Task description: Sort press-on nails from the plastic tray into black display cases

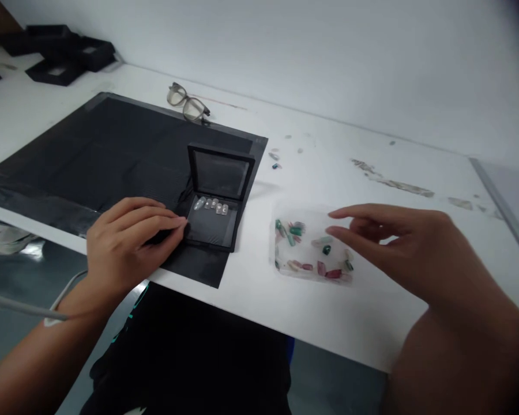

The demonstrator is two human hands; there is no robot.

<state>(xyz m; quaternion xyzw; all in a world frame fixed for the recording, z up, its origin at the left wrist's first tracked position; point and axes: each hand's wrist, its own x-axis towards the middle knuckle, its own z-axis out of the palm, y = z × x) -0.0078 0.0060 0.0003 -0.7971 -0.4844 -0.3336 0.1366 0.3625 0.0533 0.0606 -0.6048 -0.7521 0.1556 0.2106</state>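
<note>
Five clear nail tips (pixel 210 206) already lie in a row in the open black box (pixel 211 222) on the mat (pixel 95 155). The left hand (pixel 127 245) steadies the box, fingers loosely curled. The right hand (pixel 398 242), open and seemingly empty, hovers over the clear tray (pixel 313 245) of coloured tips, so more remain.

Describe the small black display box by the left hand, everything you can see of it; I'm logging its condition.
The black display box is small and square, with a hinged lid standing open and tilted back; the lid frames a clear-looking window. Its dark base holds a row of pale, glossy press-on nails near the hinge. It sits on the black mat, at the mat's right edge, on the white table. The left hand rests against its left side, fingertips touching the base. Its material cannot be told.
</note>
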